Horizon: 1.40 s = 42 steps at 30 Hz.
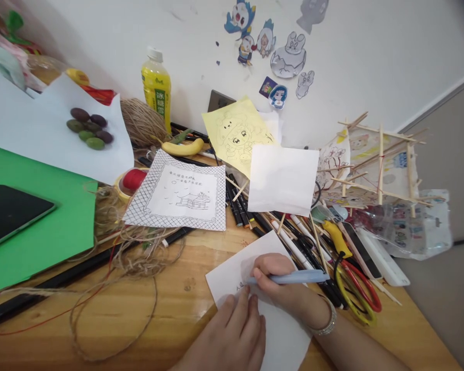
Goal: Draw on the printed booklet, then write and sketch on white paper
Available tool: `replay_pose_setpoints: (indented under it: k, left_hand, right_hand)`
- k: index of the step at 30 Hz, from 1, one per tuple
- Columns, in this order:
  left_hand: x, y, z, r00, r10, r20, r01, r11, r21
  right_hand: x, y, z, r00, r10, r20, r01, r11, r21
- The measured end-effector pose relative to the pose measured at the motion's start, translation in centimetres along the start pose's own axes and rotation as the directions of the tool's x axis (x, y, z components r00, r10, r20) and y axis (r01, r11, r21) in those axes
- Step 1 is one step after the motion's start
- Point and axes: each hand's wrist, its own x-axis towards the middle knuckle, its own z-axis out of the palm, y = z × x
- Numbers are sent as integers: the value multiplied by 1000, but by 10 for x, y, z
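Note:
My right hand (275, 281) is closed around a light blue pen (294, 278), its tip resting on a white sheet of paper (282, 335) where a few small marks show. My left hand (234, 330) lies flat on the same sheet, fingers stretched out beside the pen tip, pressing the paper onto the wooden table (139, 319). A silver bracelet (328, 322) circles my right wrist.
Several dark marker pens (255, 214) lie scattered behind the sheet, with scissors (355, 288), loose twine (131, 257), a bordered drawing (178, 198), a blank white sheet (282, 178), a yellow drawing (237, 134), a stick-frame kite (375, 159), a yellow bottle (155, 90), green paper (54, 226) and a dark tablet (7, 211).

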Motion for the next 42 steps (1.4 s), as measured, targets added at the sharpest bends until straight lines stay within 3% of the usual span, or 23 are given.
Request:
replay_pose_setpoints:
  k: [6, 12, 20, 27, 34, 42]
  left_hand:
    - [0, 4, 9, 1000, 1, -28, -1, 1000, 14]
    - [-6, 6, 17, 992, 62, 109, -60, 998, -27]
    - [-1, 1, 4, 999, 32, 28, -32, 999, -1]
    - [-13, 10, 22, 992, 61, 112, -58, 998, -33]
    - [-8, 5, 15, 1000, 10, -28, -11, 1000, -18]
    - [-11, 7, 15, 992, 63, 108, -58, 997, -47]
  right_hand:
    - [0, 0, 1, 1000, -8, 7, 8, 999, -33]
    - [0, -2, -1, 1000, 28, 7, -28, 999, 17]
    - [-1, 1, 2, 999, 35, -4, -35, 999, 38]
    - [0, -1, 0, 998, 67, 11, -67, 997, 26]
    - [-1, -1, 0, 998, 67, 3, -68, 996, 56]
    - [0, -5, -3, 997, 74, 10, -74, 996, 59]
